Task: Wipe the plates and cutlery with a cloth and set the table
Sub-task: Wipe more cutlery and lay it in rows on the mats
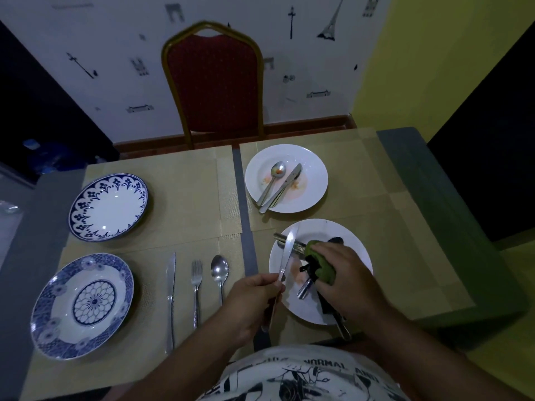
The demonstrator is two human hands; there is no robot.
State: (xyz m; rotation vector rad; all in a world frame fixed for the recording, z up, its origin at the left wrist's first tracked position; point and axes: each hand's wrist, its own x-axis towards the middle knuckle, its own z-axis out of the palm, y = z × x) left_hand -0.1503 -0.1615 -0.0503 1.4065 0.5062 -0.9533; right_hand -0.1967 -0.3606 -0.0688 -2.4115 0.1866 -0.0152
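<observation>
Knife [287,254] is pinched by its handle in my left hand [252,298], blade slanting above the near white plate [356,244]. My right hand [346,274] is bunched round the green cloth [320,266], pressing on loose cutlery [303,290] lying in that plate. I think so light a pinch could let the knife slip, and the cloth may drag the orange smear [298,269] onto clean steel.

You're only getting one view: the head cam's looking forward and down from close over the table [428,180], facing the chair [214,82] at its far side.
</observation>
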